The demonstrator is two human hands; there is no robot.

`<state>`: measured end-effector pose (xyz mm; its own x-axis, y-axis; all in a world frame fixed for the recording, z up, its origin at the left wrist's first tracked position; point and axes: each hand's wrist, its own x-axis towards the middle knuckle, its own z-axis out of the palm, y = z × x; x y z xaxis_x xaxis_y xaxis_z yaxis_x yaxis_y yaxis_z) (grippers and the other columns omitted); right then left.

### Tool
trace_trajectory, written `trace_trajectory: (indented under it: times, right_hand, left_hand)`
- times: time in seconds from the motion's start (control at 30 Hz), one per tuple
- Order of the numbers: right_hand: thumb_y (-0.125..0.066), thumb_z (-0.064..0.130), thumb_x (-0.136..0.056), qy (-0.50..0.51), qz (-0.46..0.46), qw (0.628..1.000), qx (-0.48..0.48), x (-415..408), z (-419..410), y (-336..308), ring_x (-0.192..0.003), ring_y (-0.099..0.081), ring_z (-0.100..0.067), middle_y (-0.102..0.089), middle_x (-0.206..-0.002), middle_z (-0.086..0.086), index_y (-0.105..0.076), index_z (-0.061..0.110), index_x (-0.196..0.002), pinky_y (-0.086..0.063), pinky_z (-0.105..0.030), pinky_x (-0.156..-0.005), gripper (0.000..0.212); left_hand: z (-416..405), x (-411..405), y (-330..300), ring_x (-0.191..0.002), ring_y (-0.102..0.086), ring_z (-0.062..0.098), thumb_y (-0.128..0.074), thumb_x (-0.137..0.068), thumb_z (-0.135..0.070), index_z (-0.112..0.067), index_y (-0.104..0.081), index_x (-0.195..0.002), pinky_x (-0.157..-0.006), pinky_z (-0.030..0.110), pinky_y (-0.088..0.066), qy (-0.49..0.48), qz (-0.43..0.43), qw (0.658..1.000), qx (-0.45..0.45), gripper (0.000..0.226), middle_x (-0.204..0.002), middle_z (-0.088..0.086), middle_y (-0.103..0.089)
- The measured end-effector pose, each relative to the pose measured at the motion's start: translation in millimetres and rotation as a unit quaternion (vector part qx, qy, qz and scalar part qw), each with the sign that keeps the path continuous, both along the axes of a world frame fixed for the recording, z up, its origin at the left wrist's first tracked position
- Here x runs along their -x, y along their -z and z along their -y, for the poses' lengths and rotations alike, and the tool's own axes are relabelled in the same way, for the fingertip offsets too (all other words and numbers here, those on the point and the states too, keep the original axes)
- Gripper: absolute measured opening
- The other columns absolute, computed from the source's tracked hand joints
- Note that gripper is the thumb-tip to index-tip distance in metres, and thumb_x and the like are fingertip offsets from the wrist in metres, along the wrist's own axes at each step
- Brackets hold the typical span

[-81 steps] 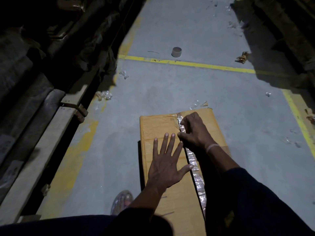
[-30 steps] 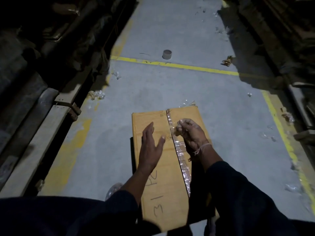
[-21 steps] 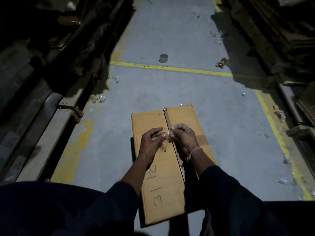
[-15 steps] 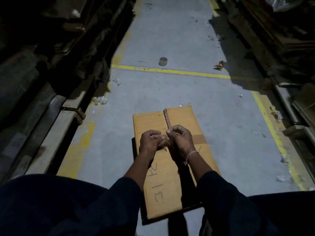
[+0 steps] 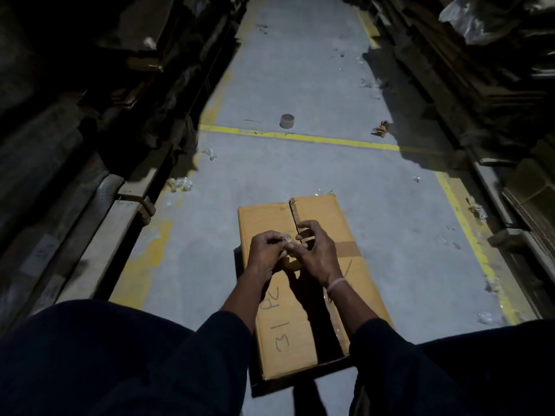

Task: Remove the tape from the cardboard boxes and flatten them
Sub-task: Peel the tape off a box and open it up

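Both hands meet above the cardboard box [image 5: 303, 292]: I see the left hand [image 5: 265, 255] and the right hand [image 5: 315, 253] with fingers curled, pinching between them a small crumpled wad of clear tape [image 5: 287, 240]. A pale band circles the right wrist. Dark sleeves cover both forearms. The box lies on the grey floor [image 5: 300, 85] directly below the hands, top flaps closed, centre seam running away from me; handwritten marks sit on its near left flap, and a brown tape strip [image 5: 347, 249] crosses the right flap. Beyond the box, a yellow line [image 5: 300, 138] spans the floor, with a small cylinder [image 5: 287, 121] just past it. Tape scraps [image 5: 180, 184] lie at the left edge.
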<state>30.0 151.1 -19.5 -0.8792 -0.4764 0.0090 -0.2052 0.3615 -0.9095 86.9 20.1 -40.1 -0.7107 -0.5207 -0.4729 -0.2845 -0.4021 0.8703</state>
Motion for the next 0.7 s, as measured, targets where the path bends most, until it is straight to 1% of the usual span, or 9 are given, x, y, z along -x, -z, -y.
trace_trajectory:
  times: [0.1,0.17,0.27,0.33,0.4,0.5,0.57,0.63,0.7]
  right_hand:
    - [-0.077,0.017,-0.088,0.021,-0.03,0.999,-0.011,10,3,2,-0.091,-0.067,-0.012,-0.071,-0.098,0.0,-0.074,0.02,-0.095,-0.057,-0.032,-0.079,0.008]
    - [-0.076,0.01,-0.086,0.043,-0.009,0.999,-0.018,17,2,3,-0.087,-0.068,-0.014,-0.073,-0.09,0.0,-0.076,0.018,-0.087,-0.059,-0.035,-0.079,0.008]
    - [-0.073,0.003,-0.085,0.051,0.006,0.999,-0.012,20,-1,2,-0.085,-0.069,-0.015,-0.074,-0.087,-0.001,-0.075,0.014,-0.085,-0.058,-0.034,-0.078,0.011]
    - [-0.07,0.004,-0.088,0.046,0.007,0.999,-0.012,20,-2,2,-0.089,-0.069,-0.014,-0.074,-0.091,0.0,-0.075,0.016,-0.089,-0.058,-0.035,-0.081,0.013]
    - [-0.067,0.009,-0.093,0.024,0.03,0.999,0.003,21,-3,-1,-0.099,-0.069,-0.013,-0.073,-0.103,0.003,-0.076,0.024,-0.104,-0.059,-0.038,-0.088,0.02]
    - [-0.071,0.022,-0.095,-0.065,0.097,0.993,0.019,24,-4,-10,-0.116,-0.062,-0.01,-0.062,-0.121,0.005,-0.071,0.041,-0.126,-0.056,-0.033,-0.096,0.036]
    - [-0.077,0.024,-0.092,-0.102,0.065,0.993,-0.018,26,-6,-13,-0.113,-0.062,-0.008,-0.062,-0.118,0.004,-0.075,0.034,-0.121,-0.054,-0.028,-0.097,0.031]
    - [-0.08,0.016,-0.09,-0.082,0.026,0.996,-0.022,27,-9,-16,-0.1,-0.067,-0.008,-0.068,-0.108,0.001,-0.079,0.02,-0.105,-0.057,-0.03,-0.09,0.016]
    - [-0.082,0.009,-0.087,-0.058,0.034,0.998,0.008,27,-9,-18,-0.089,-0.072,-0.013,-0.073,-0.098,-0.004,-0.077,0.01,-0.095,-0.06,-0.031,-0.081,0.01]
  left_hand:
    - [-4,-3,-5,-0.085,-0.078,0.029,-0.077,-0.089,0.001,-0.004,-0.077,-0.085,-0.08,0.045,-0.065,0.052,0.004,0.999,0.005,0.007,-0.092,0.02,-0.076]
    - [-6,-3,-8,-0.084,-0.078,0.029,-0.072,-0.091,0.006,-0.004,-0.077,-0.078,-0.082,0.044,-0.065,0.069,-0.001,0.997,-0.016,0.017,-0.093,0.02,-0.075]
    - [-7,-4,-17,-0.089,-0.077,0.031,-0.068,-0.091,0.009,0.003,-0.075,-0.088,-0.086,0.041,-0.064,0.061,-0.02,0.995,-0.081,0.01,-0.094,0.026,-0.075]
    - [-6,-3,-23,-0.079,-0.077,0.026,-0.069,-0.092,0.005,0.005,-0.075,-0.091,-0.07,0.034,-0.066,0.055,-0.022,0.995,-0.079,0.006,-0.089,0.024,-0.075]
    - [-3,-2,-28,-0.065,-0.073,0.018,-0.072,-0.091,0.002,0.003,-0.074,-0.089,-0.055,0.026,-0.058,0.058,-0.02,0.998,-0.029,0.004,-0.079,0.017,-0.075]
    - [5,3,-27,-0.062,-0.069,0.016,-0.076,-0.09,-0.003,-0.003,-0.077,-0.085,-0.059,0.028,-0.057,0.111,-0.007,0.988,0.106,0.004,-0.069,0.005,-0.074]
    - [7,2,-25,-0.058,-0.068,0.016,-0.076,-0.09,-0.006,-0.01,-0.079,-0.082,-0.056,0.03,-0.056,0.131,0.006,0.98,0.146,0.01,-0.066,0.004,-0.073]
    - [5,1,-24,-0.062,-0.072,0.023,-0.078,-0.088,-0.005,-0.01,-0.078,-0.08,-0.056,0.034,-0.058,0.103,0.018,0.99,0.098,0.009,-0.075,0.013,-0.076]
    - [5,-2,-26,-0.065,-0.071,0.028,-0.079,-0.085,0.0,-0.001,-0.077,-0.085,-0.051,0.031,-0.055,0.054,0.023,0.998,0.016,0.003,-0.082,0.023,-0.076]
